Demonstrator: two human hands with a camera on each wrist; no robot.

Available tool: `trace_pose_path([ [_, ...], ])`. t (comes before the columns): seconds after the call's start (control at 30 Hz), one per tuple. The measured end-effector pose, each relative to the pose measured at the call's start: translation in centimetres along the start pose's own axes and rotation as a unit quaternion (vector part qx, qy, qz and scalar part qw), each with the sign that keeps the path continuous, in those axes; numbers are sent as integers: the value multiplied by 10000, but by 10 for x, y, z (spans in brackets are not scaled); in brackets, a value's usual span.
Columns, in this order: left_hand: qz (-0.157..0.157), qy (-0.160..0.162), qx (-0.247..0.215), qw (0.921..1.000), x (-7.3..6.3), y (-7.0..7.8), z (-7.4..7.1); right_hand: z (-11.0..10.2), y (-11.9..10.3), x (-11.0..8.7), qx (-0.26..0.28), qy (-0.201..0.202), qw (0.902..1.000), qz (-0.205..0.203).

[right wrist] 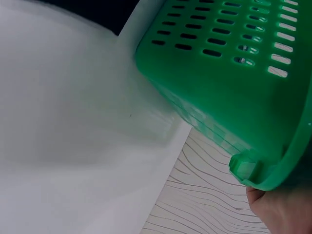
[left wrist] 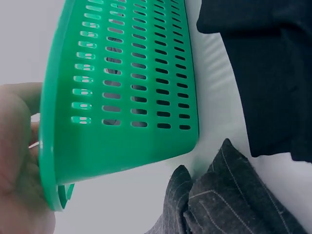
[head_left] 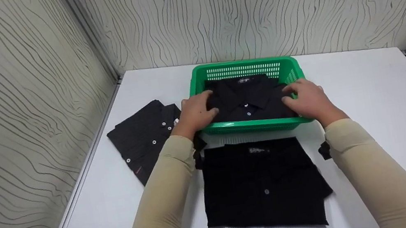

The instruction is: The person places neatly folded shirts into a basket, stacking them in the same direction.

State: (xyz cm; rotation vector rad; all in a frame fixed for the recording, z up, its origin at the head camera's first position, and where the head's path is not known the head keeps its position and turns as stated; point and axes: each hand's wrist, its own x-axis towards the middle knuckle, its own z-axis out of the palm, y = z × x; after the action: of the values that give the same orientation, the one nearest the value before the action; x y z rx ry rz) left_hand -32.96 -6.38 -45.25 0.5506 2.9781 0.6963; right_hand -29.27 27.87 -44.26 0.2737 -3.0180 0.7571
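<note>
A folded black collared shirt [head_left: 232,114] with pale buttons lies inside a green plastic basket [head_left: 251,124]. Over the basket's left end reaches my left hand [head_left: 195,113], its thumb and fingers spread apart at the shirt's left side. My right hand [head_left: 309,99] does the same at the right end, thumb and fingers apart by the shirt's right edge. The left wrist view has that hand [left wrist: 19,161] behind the basket rim, fingers mostly hidden. Beyond the rim in the right wrist view, only part of the right hand [right wrist: 287,209] shows.
Nearer the front edge, a second folded black shirt [head_left: 241,190] lies flat on the white table [head_left: 385,107]. A dark grey shirt [head_left: 141,141] with white buttons sits at an angle left of the basket, partly behind the left forearm. Patterned panels [head_left: 242,6] rise behind and beside the table.
</note>
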Motion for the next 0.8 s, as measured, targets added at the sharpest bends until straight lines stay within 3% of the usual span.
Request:
trace_pose_path([
  [0.3, 45, 144, -288, 9995, -13, 0, 0, -1, -3, -16, 184, 162, 9996, -131],
  [0.8, 508, 830, -403, 9944, -36, -2, 9, 0, -4, -43, 559, 878, 9928, -593],
])
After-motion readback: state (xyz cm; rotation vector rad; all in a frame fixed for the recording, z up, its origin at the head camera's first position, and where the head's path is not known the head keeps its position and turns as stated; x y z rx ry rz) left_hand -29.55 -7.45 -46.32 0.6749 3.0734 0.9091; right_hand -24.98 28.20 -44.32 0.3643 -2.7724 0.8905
